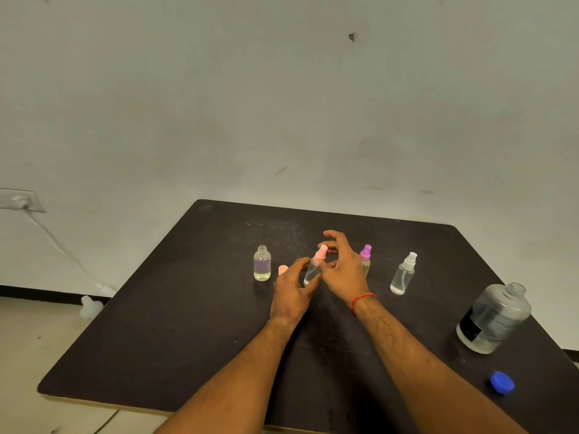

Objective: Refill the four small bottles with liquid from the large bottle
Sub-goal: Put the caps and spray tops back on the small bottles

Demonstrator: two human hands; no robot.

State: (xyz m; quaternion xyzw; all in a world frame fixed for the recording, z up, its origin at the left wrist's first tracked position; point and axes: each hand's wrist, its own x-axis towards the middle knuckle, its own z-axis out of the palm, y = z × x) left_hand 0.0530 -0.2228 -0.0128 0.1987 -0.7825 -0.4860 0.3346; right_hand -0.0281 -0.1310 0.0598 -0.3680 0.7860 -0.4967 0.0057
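On the dark table [194, 324] my left hand [291, 292] grips the body of a small clear bottle [311, 272], which leans to the right. Its pink spray top [321, 253] sits between the fingers of my right hand [341, 267]. Left of them stands an uncapped small bottle [262, 263] holding clear liquid, with a loose pink cap [282, 270] beside it. A bottle with a purple sprayer [365, 256] is partly hidden behind my right hand. A white-topped spray bottle [403, 274] stands further right. The large clear bottle [495, 317] stands open at the right edge.
A blue cap [502, 382] lies near the table's front right corner. A pale wall rises behind the table. On the floor at the left are a white cable [59, 245] and a small white object [90, 306].
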